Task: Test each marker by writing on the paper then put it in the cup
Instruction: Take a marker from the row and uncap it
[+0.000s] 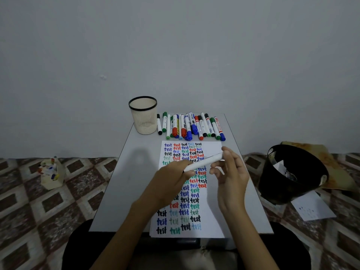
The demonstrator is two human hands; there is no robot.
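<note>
— Marker location?
— Marker (203, 162) held tilted above the paper (212, 148).
— Hand condition?
— Left hand (171, 176) grips its lower end; right hand (231, 172) pinches its upper end.
— Cup?
— Cup (143, 117) stands far-left on the surface (136, 182).

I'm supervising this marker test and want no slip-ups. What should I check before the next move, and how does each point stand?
1. Grip on white marker: ok; left hand grips one end, right hand pinches the other.
2. Marker uncapped: cannot tell.
3. Writing room on paper: ok; right strip is blank.
4. Cup upright: ok; no marker shows above its rim.
5. Other markers clear of paper: ok; they lie behind it.
</note>
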